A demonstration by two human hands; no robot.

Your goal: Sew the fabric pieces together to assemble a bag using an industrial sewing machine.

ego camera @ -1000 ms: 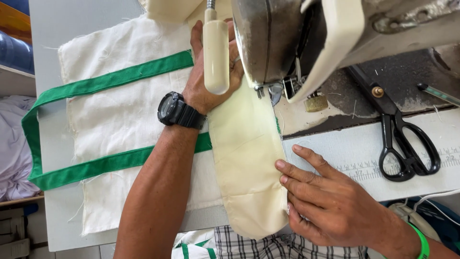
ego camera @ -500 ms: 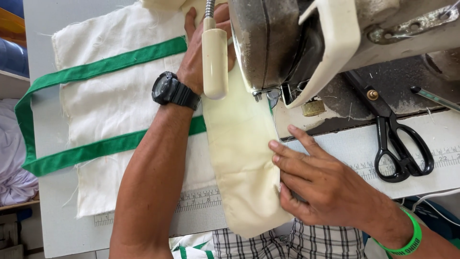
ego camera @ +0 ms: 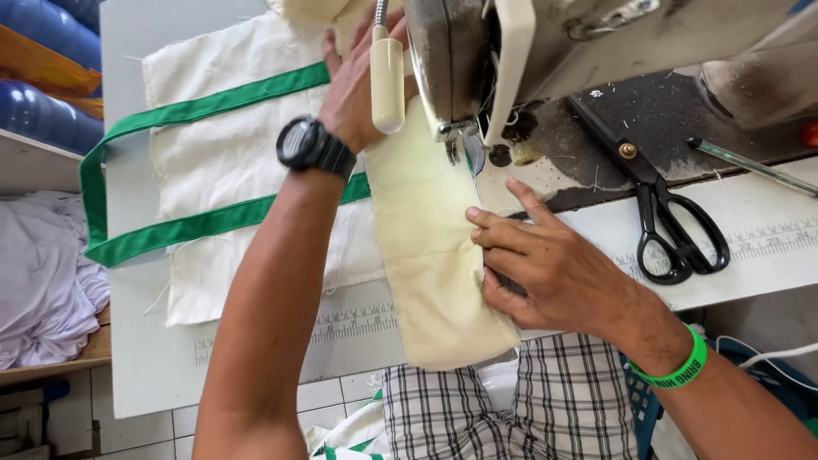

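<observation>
Pressing flat, both hands [ego camera: 545, 264] spread on cream fabric [ego camera: 426, 255] across a grey table [ego camera: 136, 358] above tiled floor [ego camera: 332, 400].

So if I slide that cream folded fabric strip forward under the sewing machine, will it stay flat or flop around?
The cream fabric strip probably flops: its near end droops over the table edge. It looks doubled and padded, so likely holds some body. The right hand presses its edge and the left hand lies flat beyond, suggesting it shifts easily unguided.

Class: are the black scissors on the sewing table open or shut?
Shut: the scissors lie flat on the table, blades together, handle loops side by side.
</observation>
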